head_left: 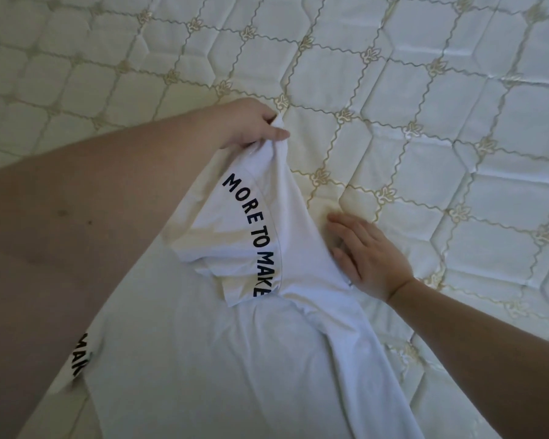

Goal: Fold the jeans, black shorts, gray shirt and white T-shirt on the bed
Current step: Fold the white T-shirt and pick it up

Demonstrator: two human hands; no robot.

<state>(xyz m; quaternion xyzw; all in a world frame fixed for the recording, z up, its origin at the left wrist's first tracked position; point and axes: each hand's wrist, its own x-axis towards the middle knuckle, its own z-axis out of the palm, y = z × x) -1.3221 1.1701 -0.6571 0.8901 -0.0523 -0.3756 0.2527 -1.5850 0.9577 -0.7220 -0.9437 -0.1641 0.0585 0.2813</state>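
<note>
White T-shirt lies spread on the quilted mattress, black lettering on it. Left hand pinches a bunched part of the shirt, lifted. Right hand, fingers straight, presses flat on the shirt's right edge.

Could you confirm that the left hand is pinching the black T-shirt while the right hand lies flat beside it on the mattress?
Not quite: the T-shirt is white, with dark lettering, as the head view shows. The left hand pinches it; the right hand lies flat beside it on the mattress.
</note>
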